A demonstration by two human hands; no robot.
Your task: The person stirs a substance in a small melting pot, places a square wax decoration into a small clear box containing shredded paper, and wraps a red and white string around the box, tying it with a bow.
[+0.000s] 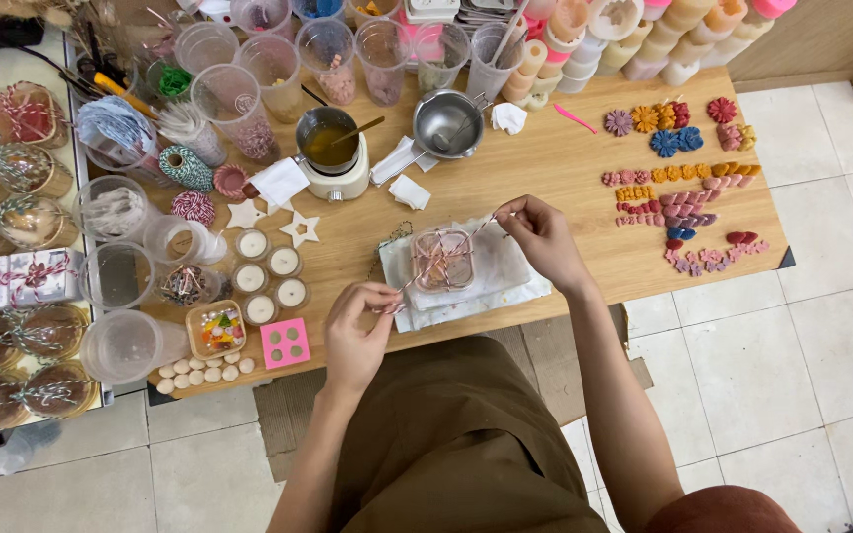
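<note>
Wooden table [565,168]: twine hides box [443,259]; hand [542,237] pinches.

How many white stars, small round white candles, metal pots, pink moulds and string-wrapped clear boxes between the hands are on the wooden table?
White stars: 2
Small round white candles: 5
Metal pots: 2
Pink mould: 1
Clear box wrapped in string: 1
Total: 11
</note>
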